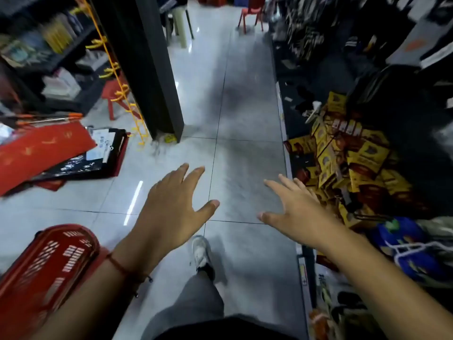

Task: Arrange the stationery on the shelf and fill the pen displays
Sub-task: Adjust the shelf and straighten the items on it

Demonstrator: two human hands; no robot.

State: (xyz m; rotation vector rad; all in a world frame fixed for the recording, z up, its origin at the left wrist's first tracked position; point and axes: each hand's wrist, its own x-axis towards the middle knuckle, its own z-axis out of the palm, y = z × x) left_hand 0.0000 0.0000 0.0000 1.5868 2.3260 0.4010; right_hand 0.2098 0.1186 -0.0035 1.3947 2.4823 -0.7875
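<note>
I look down a shop aisle with a grey tiled floor (245, 153). My left hand (171, 209) is stretched out over the floor, fingers spread and straight, holding nothing. Beside it, my right hand (291, 207) is also spread flat and empty, its fingertips close to a heap of yellow boxes (353, 163) on the low right shelf (284, 114). Blurred stationery (58, 35) fills the dark shelf unit at the upper left. No pens or pen displays can be made out in this blurred view.
A red shopping basket (46, 268) sits at the lower left. Red and black flat packs (49, 153) lie on the floor at left. A black pillar (152, 69) with a yellow hook strip (117, 77) stands ahead. Red chairs (252, 13) are far down the aisle. My shoe (201, 253) is below.
</note>
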